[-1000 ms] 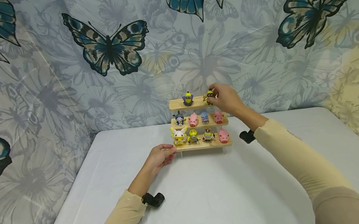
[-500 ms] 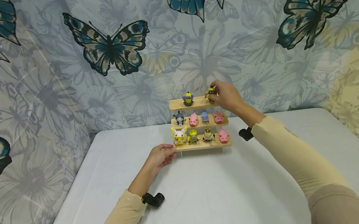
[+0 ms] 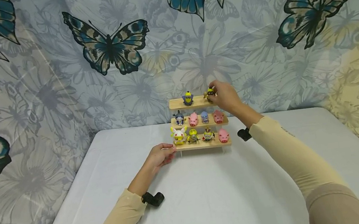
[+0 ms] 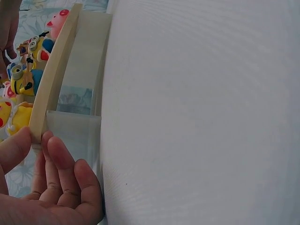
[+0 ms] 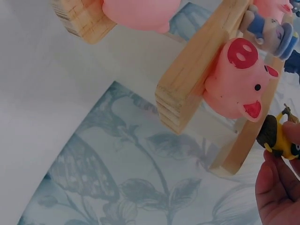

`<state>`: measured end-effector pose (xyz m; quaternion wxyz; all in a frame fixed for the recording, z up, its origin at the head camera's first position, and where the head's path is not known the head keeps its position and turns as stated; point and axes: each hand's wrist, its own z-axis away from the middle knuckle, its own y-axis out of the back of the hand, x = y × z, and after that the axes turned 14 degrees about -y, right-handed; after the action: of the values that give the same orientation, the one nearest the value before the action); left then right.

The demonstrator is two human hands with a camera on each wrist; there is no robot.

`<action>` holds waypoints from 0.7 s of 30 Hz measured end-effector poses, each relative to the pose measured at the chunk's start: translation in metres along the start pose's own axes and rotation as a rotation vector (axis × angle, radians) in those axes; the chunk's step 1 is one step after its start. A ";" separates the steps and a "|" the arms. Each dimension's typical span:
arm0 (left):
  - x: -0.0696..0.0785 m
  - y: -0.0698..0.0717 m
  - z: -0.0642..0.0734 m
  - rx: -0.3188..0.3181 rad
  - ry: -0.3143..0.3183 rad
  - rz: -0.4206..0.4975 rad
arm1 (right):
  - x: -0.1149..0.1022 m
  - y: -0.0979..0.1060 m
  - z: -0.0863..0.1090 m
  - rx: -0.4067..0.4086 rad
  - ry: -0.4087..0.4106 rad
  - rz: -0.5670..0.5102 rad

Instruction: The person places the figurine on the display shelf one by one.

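Note:
A three-tier wooden display stand [image 3: 201, 145] with clear supports stands at the table's back. My left hand [image 3: 161, 156] pinches the left end of its bottom shelf, thumb on one face and fingertips on the other in the left wrist view. At the right end of the top shelf, my right hand [image 3: 227, 97] pinches a small yellow-and-dark minion figurine [image 5: 280, 136] between thumb and fingers. Its base is at the shelf board; whether it bears on the wood I cannot tell. Another yellow minion figurine [image 3: 188, 98] stands left of it on that shelf.
Pink pig figurines [image 3: 223, 135] and several other toys fill the lower two shelves, close together. A white-and-yellow figurine [image 3: 179, 136] stands beside my left fingers. Butterfly-printed cloth [image 3: 115, 98] hangs right behind the white table [image 3: 192, 202].
My right hand, with the minion figurine, shifts slightly right and then a little back left over the top shelf's right end. The left hand and the stand stay put.

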<state>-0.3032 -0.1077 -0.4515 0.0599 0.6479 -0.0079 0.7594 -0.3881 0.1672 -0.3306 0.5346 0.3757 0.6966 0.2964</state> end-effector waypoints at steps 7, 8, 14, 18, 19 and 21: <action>0.000 0.000 -0.001 0.005 0.000 0.007 | 0.002 0.000 0.002 0.012 0.025 -0.008; 0.000 0.000 -0.001 0.004 -0.001 0.011 | 0.002 0.000 0.003 0.014 0.029 -0.009; -0.002 0.001 -0.002 -0.002 -0.012 0.019 | 0.004 -0.001 0.004 0.007 0.034 -0.016; -0.002 0.001 -0.002 0.006 -0.007 0.016 | 0.003 0.000 0.005 0.000 0.024 -0.012; -0.002 0.001 -0.001 0.006 -0.005 0.017 | 0.003 0.000 0.005 -0.001 0.023 -0.010; -0.001 0.001 -0.001 0.005 -0.003 0.019 | 0.002 0.001 0.005 -0.002 0.021 -0.013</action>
<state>-0.3040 -0.1087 -0.4530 0.0508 0.6490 -0.0122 0.7590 -0.3829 0.1699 -0.3321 0.5296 0.3676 0.7042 0.2975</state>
